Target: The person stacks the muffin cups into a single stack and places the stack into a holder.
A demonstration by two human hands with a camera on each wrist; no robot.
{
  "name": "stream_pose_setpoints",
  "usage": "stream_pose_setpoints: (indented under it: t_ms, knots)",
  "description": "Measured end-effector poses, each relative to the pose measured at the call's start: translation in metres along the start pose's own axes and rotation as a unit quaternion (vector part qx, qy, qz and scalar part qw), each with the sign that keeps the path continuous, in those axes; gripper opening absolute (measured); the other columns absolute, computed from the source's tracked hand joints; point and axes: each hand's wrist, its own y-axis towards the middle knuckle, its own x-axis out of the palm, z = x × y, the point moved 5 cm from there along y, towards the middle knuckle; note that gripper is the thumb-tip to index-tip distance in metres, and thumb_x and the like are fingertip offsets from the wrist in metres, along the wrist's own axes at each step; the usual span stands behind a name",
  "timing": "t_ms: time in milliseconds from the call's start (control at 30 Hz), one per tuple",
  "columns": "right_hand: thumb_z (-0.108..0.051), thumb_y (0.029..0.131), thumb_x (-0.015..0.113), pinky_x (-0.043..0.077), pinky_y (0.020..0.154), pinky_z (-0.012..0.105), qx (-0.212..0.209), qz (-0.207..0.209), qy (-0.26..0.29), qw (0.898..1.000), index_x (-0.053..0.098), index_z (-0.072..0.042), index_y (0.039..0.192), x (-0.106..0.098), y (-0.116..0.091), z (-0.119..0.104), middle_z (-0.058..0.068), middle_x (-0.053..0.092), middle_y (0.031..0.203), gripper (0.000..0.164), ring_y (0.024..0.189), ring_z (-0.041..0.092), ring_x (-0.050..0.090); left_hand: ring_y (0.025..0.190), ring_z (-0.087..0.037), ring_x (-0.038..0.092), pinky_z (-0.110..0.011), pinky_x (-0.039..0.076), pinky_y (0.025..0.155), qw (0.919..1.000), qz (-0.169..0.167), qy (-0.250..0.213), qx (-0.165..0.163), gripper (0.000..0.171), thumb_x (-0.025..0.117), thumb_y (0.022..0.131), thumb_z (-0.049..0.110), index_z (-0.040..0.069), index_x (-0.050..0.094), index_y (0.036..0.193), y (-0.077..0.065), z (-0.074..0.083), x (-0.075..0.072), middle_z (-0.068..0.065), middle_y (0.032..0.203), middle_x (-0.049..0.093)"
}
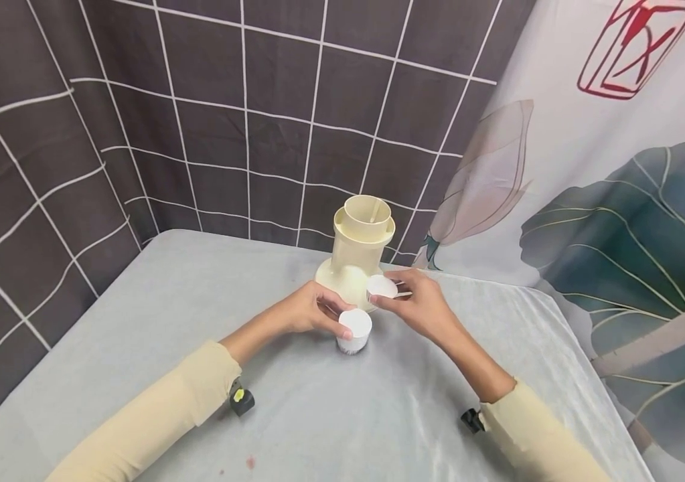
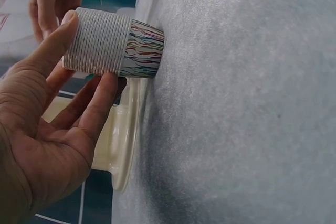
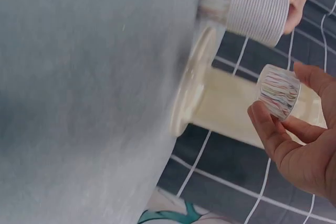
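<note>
In my left hand (image 1: 312, 311) is a stack of nested white paper cups (image 1: 354, 333), gripped near its top between thumb and fingers. Its bottom end is right at the tabletop, and the lowest cup (image 2: 142, 48) shows wavy coloured lines. My right hand (image 1: 423, 304) pinches a paper cup (image 3: 278, 92) with the same pattern, held up off the table, just right of the stack. Behind both hands stands a cream plastic holder (image 1: 354, 248) with a round flared base and an upright tube inside a wider collar. The right-hand cup overlaps its base in the head view.
A pale grey cloth (image 1: 294, 408) covers the table. Close behind the holder hangs a dark curtain (image 1: 282, 134) with a white grid. A white curtain (image 1: 499, 221) with painted leaves hangs on the right. Dark wrist cameras (image 1: 242, 400) sit below both sleeves.
</note>
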Motion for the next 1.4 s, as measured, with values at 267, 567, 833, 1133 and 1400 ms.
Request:
stream_pose_setpoints:
  t_ms: [267, 567, 833, 1133, 1400]
  knots:
    - [-0.026, 0.093, 0.095, 0.07, 0.096, 0.036, -0.014, -0.017, 0.046, 0.999, 0.076, -0.003, 0.141, 0.009, -0.013, -0.017, 0.016, 0.075, 0.131, 0.056, 0.111, 0.029, 0.083, 0.098, -0.012, 0.083, -0.028, 0.069, 0.093, 1.0, 0.0, 0.003, 0.001, 0.039, 0.097, 0.084, -0.001, -0.006, 0.084, 0.12, 0.0, -0.003, 0.0, -0.018, 0.112, 0.087]
    - [-0.029, 0.092, 0.095, 0.069, 0.099, 0.033, -0.02, -0.061, 0.076, 0.995, 0.076, -0.005, 0.141, 0.019, -0.023, -0.025, 0.012, 0.076, 0.134, 0.058, 0.114, 0.024, 0.08, 0.095, -0.011, 0.082, -0.027, 0.068, 0.09, 0.9999, 0.009, 0.012, -0.005, 0.033, 0.098, 0.085, 0.005, -0.004, 0.085, 0.114, -0.003, -0.005, -0.003, -0.013, 0.106, 0.088]
    - [-0.026, 0.091, 0.095, 0.069, 0.098, 0.04, -0.037, -0.076, 0.053, 0.995, 0.078, -0.007, 0.14, 0.028, -0.026, -0.018, 0.008, 0.079, 0.132, 0.055, 0.115, 0.024, 0.076, 0.11, -0.021, 0.085, -0.031, 0.069, 0.097, 0.9999, 0.009, -0.011, 0.005, 0.04, 0.094, 0.09, 0.004, -0.003, 0.083, 0.127, -0.008, -0.008, 0.002, -0.018, 0.12, 0.086]
    - [-0.023, 0.091, 0.095, 0.07, 0.096, 0.033, -0.013, -0.111, 0.094, 0.989, 0.077, -0.012, 0.142, 0.036, -0.03, -0.012, 0.007, 0.081, 0.132, 0.054, 0.12, 0.026, 0.079, 0.111, -0.01, 0.081, -0.026, 0.067, 0.097, 0.9991, 0.033, -0.002, 0.027, 0.048, 0.093, 0.092, 0.004, 0.0, 0.079, 0.137, -0.012, -0.011, 0.003, -0.015, 0.131, 0.084]
    - [-0.018, 0.091, 0.096, 0.069, 0.096, 0.03, 0.004, -0.118, 0.122, 0.986, 0.076, -0.005, 0.139, 0.04, -0.031, -0.004, 0.012, 0.082, 0.132, 0.053, 0.124, 0.03, 0.08, 0.115, -0.013, 0.08, -0.024, 0.066, 0.095, 0.9985, 0.047, 0.006, 0.027, 0.051, 0.091, 0.096, 0.011, 0.006, 0.076, 0.145, -0.014, -0.009, 0.005, -0.011, 0.141, 0.08]
